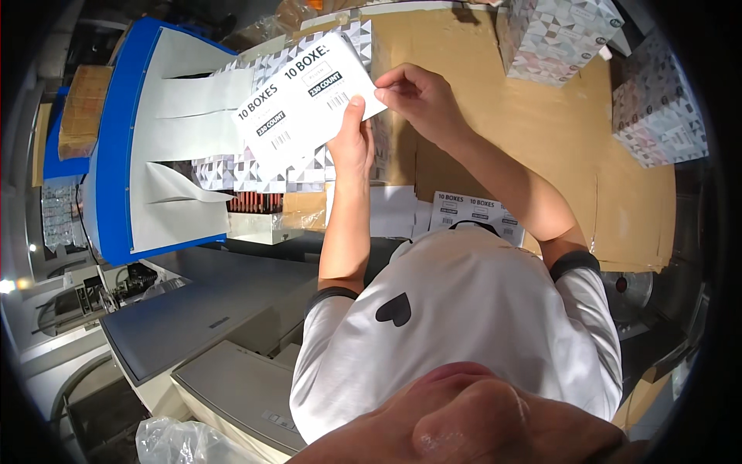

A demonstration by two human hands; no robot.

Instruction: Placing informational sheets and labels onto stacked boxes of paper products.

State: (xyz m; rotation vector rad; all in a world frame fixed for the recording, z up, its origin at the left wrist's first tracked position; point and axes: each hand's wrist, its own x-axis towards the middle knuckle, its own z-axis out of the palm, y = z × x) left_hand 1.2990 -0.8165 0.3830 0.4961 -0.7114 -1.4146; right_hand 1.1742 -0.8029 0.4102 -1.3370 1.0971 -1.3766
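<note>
Part of the person's face (pixel 471 417) sits closest, cut off by the bottom edge, and above it spreads a soft, creased white cloth T-shirt (pixel 502 317) with dark cuffs and a black heart on the chest. Past the shirt, both bare hands meet at a flat, smooth white paper label sheet (pixel 305 120) printed in black, tilted over a pile of grey-and-white triangle-patterned boxes (pixel 309 176). The left hand (pixel 354 143) grips its lower right part, thumb flat on top, the other fingers mostly hidden behind. The right hand (pixel 421 99) brings bent thumb and forefinger close together at the sheet's right edge; whether paper is caught between them, I cannot tell. Nor can I tell if it is one sheet or several.

To the left, limp white flaps (pixel 201 97) hang within a curved, glossy blue frame (pixel 112 178). Flattened brown cardboard covers the counter (pixel 556 155), where more boxy patterned cartons (pixel 553 42) stand at the far right. Another printed white sheet (pixel 473 215) lies near the shirt, which partly hides it. Crinkled clear plastic (pixel 185 441) is cropped at the lower left.
</note>
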